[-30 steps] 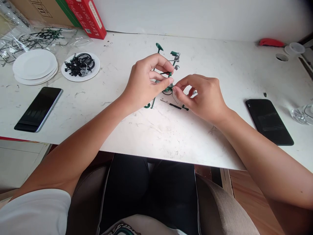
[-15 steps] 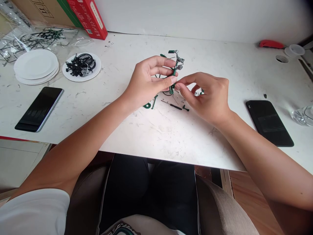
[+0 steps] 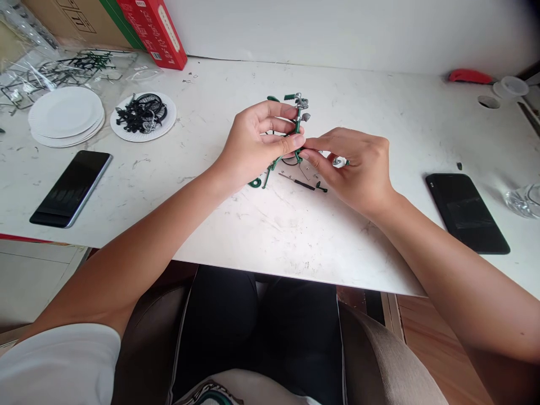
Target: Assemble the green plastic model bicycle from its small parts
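Green metal frame (image 3: pixel 298 126) of a small model bike is held upright above the table (image 3: pixel 261 225), between the two hands. It is pinched by the left hand (image 3: pixel 253 143), thumb and fingers closed round its stem. At its lower end it is met by the right hand (image 3: pixel 354 169), whose thumb and forefinger are pressed together there; what is pinched cannot be told. Both forearms are angled inward, wrists raised off the table, and a screwdriver (image 3: pixel 301 182) lies just below the hands
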`<action>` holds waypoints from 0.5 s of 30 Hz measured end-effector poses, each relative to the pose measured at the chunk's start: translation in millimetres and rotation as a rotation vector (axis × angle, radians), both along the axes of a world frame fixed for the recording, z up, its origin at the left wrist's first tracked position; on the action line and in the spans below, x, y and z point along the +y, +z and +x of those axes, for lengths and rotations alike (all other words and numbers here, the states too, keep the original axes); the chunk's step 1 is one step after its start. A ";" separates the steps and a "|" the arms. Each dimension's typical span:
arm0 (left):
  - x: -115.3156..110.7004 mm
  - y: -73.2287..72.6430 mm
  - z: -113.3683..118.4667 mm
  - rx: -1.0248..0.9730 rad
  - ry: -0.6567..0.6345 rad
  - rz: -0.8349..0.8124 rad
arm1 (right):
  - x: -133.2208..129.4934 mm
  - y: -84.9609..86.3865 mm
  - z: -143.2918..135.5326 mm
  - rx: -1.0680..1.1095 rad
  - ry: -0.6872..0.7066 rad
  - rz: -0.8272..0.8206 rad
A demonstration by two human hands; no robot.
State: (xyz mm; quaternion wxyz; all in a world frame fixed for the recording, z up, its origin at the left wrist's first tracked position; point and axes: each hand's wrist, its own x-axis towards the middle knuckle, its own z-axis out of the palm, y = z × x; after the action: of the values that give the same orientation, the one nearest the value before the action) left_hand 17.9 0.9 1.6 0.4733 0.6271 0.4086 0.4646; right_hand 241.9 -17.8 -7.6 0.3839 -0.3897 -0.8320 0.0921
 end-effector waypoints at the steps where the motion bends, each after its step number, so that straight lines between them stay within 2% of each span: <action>1: 1.2 -2.0 0.0 0.012 -0.005 0.002 | -0.3 0.8 -0.2 0.001 0.007 -0.004; 7: 4.9 -9.3 -1.8 0.115 -0.030 0.043 | -3.9 7.2 -0.6 -0.034 0.005 -0.099; 15: -4.5 6.0 1.0 0.091 -0.018 0.035 | -4.6 7.7 1.6 -0.016 0.005 -0.139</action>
State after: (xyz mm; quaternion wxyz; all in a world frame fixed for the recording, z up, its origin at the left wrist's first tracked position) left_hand 18.9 -3.6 7.5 0.4471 0.6595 0.4159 0.4384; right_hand 243.5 -22.4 0.1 0.3491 -0.4141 -0.8276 0.1474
